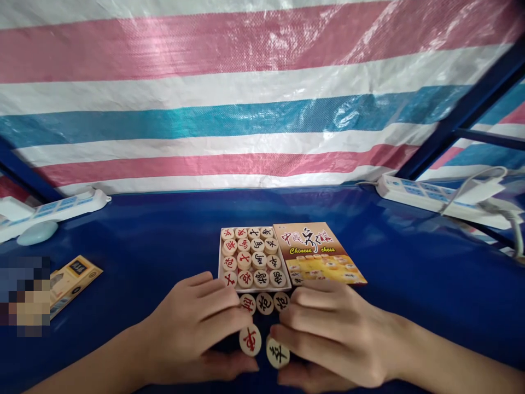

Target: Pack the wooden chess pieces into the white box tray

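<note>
My left hand point(200, 323) pinches a round xiangqi piece with a red character point(250, 340) between thumb and forefinger. Beside it, my right hand point(340, 334) has its thumb and forefinger on a piece with a black character point(278, 353). Just beyond my fingers stands a short row of pieces, among them a black-marked one point(264, 303), the row's ends partly covered by my hands. Behind these is an open white box point(288, 282) filled with rows of red and black pieces. Its printed "Chinese chess" lid point(320, 254) lies against the box's right side.
The blue tabletop point(164, 219) ends at a striped plastic sheet point(229, 120). White power strips stand at the back left point(69, 205) and back right point(430, 197), the latter with cables. A pale mouse point(38, 233) and a tan carton point(76, 282) lie left, beside a pixelated patch.
</note>
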A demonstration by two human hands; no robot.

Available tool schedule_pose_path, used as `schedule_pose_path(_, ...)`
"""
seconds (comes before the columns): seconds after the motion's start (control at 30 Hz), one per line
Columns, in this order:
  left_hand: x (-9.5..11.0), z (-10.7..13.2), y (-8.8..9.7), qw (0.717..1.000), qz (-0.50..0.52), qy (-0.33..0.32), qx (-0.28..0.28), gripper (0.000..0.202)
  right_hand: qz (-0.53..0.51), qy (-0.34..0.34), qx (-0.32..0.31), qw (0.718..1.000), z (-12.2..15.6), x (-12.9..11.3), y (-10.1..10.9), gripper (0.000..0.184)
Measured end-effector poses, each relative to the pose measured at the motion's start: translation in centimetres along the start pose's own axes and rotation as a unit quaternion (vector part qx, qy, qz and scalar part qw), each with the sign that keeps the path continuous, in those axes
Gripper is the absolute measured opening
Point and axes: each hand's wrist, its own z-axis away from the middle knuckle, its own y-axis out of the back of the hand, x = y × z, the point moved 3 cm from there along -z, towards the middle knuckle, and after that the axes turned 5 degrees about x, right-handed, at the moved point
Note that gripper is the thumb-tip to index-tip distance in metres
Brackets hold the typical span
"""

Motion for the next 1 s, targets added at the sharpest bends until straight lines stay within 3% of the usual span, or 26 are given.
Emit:
schedule_pose_path(0.1, 0.5, 0.0, -0.3, 0.997, -0.043, -0.05, -0.026, 0.03, 0.011, 0.015, -0.014, 1.0, 0.1, -0.1, -0.4, 0.027)
schedule_pose_path(0.2, 0.6, 0.1, 0.0, 0.995, -0.064, -0.08, -0.003, 0.033, 0.021, 0.009, -0.022, 0.999, 0.3, 0.3, -0.6, 0.026)
schedule_pose_path(0.33, 0.5, 0.4, 0.2, 0.992, -0.075, -0.1, 0.009, 0.027, -0.002, 0.004, -0.025, 1.0, 0.5, 0.4, -0.5, 0.02)
schedule_pose_path(0.57, 0.2, 0.4, -0.2, 0.987, -0.107, -0.116, -0.015, 0.032, 0.01, 0.002, -0.031, 0.999, 0.3, 0.3, -0.4, 0.013)
schedule_pose_path(0.8, 0.0, 0.6, -0.1, 0.99, -0.098, -0.104, -0.003, 0.028, 0.015, -0.005, -0.03, 0.999, 0.4, 0.7, -0.2, 0.021)
schedule_pose_path(0.9, -0.1, 0.5, 0.8, 0.994, -0.077, -0.067, 0.048, 0.022, -0.002, -0.017, 0.01, 1.0, -0.3, 0.1, 1.0, 0.028)
schedule_pose_path(1.0, -0.8, 0.3, 2.0, 0.992, -0.054, 0.01, 0.115, 0.01, -0.031, -0.082, 0.04, 0.995, -0.4, -1.7, 2.2, 0.028)
